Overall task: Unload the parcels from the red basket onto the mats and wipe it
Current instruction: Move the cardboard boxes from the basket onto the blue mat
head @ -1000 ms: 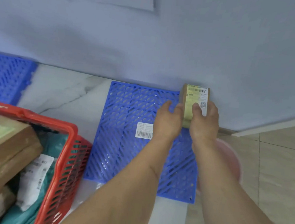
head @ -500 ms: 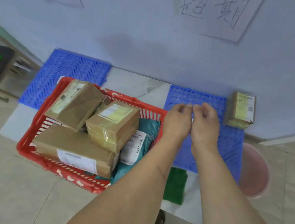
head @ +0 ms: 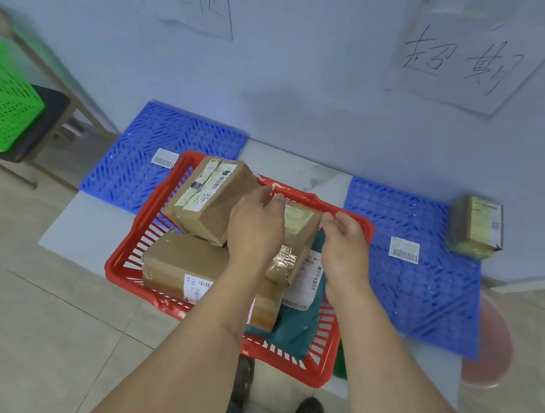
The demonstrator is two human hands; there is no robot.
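Parcels fill the red basket (head: 121,259) on the floor between two blue mats (head: 422,285), and one small parcel (head: 475,225) already stands on the right mat against the wall. We hold our left hand (head: 256,228) and right hand (head: 343,245) with loosely bent fingers over a taped box (head: 299,225), gripping nothing

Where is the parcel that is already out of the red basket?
In the head view, the small brown parcel stands at the far right corner of the right blue mat, against the wall.
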